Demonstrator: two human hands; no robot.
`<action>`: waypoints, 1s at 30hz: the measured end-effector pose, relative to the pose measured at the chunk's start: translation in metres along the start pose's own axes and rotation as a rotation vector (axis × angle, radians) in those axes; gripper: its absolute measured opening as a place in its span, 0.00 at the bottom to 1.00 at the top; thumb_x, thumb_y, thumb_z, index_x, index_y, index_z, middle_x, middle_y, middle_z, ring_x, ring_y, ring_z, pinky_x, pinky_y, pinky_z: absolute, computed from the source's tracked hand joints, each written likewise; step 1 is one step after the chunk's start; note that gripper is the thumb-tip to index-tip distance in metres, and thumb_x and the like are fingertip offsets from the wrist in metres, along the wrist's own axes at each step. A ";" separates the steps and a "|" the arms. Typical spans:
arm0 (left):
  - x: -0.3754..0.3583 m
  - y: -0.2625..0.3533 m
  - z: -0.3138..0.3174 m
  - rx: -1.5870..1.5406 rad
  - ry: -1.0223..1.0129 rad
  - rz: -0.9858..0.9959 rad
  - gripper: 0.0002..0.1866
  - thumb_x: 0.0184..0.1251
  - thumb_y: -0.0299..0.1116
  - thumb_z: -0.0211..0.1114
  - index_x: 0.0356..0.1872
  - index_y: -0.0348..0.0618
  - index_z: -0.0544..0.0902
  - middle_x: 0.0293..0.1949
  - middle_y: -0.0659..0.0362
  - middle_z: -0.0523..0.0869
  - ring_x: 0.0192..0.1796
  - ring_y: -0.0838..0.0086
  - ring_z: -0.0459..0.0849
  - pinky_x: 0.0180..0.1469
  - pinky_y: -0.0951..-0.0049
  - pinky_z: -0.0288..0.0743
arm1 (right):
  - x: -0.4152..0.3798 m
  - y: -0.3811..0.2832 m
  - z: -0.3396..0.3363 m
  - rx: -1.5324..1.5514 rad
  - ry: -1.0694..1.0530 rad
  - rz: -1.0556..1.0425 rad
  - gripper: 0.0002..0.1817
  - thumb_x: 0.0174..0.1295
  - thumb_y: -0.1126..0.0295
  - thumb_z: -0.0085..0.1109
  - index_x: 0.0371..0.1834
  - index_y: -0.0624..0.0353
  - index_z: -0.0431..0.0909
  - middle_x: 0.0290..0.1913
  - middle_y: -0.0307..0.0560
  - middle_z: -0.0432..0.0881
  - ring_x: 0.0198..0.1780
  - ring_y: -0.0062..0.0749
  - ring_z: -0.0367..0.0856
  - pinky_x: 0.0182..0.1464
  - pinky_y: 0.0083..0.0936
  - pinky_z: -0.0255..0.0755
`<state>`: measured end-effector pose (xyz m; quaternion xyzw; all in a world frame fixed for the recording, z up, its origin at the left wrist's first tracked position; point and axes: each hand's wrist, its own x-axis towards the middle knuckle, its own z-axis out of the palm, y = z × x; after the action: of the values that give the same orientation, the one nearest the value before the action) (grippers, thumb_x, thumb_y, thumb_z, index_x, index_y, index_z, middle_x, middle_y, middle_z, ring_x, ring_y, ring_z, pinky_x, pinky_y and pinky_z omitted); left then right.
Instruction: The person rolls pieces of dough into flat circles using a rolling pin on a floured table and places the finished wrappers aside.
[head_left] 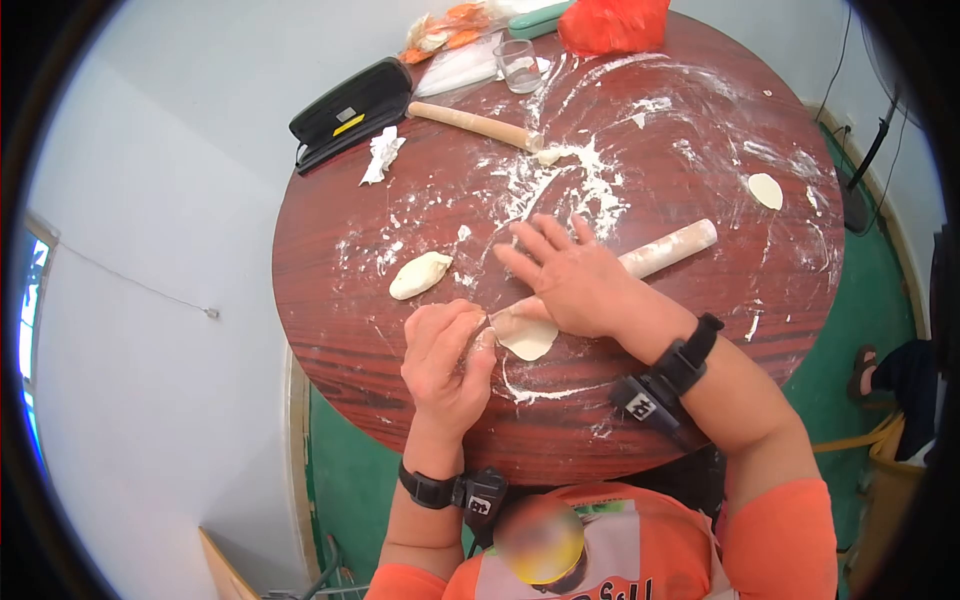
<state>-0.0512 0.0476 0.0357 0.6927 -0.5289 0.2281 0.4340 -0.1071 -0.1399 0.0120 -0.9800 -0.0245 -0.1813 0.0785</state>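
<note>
A small flattened round of dough (527, 338) lies near the front of the table, partly under a wooden rolling pin (672, 250). My right hand (580, 285) rests palm down over the pin, its fingers stretched out and spread. At the left edge of the dough round, my left hand (443, 355) has curled fingers and a thumb closed on the rim. A thick oval lump of dough (420, 275) sits just beyond my left hand. Far to the right lies another thin dough round (765, 191).
Flour is scattered over the round dark-red table (330, 290). Toward the back are a second rolling pin (475, 125), an open black case (355, 112), a crumpled tissue (382, 155), a drinking glass (518, 67) and a red plastic bag (612, 27). A person's foot (862, 372) shows at right.
</note>
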 end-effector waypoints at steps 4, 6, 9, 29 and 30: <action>0.000 0.001 0.002 0.015 -0.087 -0.079 0.13 0.50 0.17 0.64 0.39 0.36 0.82 0.40 0.51 0.84 0.42 0.64 0.81 0.46 0.70 0.74 | 0.010 0.007 0.006 -0.056 0.218 0.123 0.31 0.58 0.48 0.56 0.60 0.55 0.70 0.61 0.50 0.69 0.65 0.46 0.63 0.66 0.54 0.53; 0.001 0.001 0.002 0.028 -0.111 -0.085 0.12 0.50 0.18 0.65 0.38 0.37 0.82 0.40 0.51 0.84 0.42 0.64 0.81 0.47 0.69 0.73 | 0.002 0.017 -0.002 0.063 0.125 0.074 0.28 0.57 0.50 0.58 0.55 0.56 0.72 0.58 0.49 0.71 0.62 0.45 0.66 0.65 0.53 0.55; -0.001 -0.001 0.001 0.045 -0.218 -0.089 0.11 0.49 0.20 0.65 0.37 0.37 0.82 0.39 0.53 0.84 0.41 0.64 0.81 0.49 0.67 0.70 | -0.008 0.018 -0.006 0.226 0.123 -0.072 0.16 0.55 0.58 0.61 0.41 0.56 0.77 0.48 0.44 0.77 0.55 0.40 0.72 0.63 0.48 0.60; -0.010 0.005 -0.003 0.129 -0.084 -0.180 0.12 0.50 0.19 0.66 0.39 0.35 0.83 0.42 0.50 0.83 0.42 0.62 0.82 0.47 0.69 0.74 | -0.019 0.011 -0.016 0.239 0.014 -0.212 0.20 0.53 0.58 0.65 0.48 0.51 0.79 0.53 0.45 0.75 0.60 0.42 0.70 0.63 0.46 0.61; -0.009 0.005 -0.003 0.105 -0.090 -0.161 0.12 0.51 0.19 0.66 0.39 0.35 0.83 0.42 0.50 0.83 0.42 0.62 0.82 0.47 0.69 0.75 | -0.016 0.010 -0.012 0.238 0.010 -0.213 0.20 0.53 0.58 0.65 0.48 0.51 0.79 0.53 0.45 0.75 0.60 0.42 0.70 0.63 0.46 0.61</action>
<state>-0.0586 0.0541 0.0324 0.7643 -0.4777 0.1883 0.3900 -0.1254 -0.1525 0.0160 -0.9547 -0.1491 -0.1892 0.1745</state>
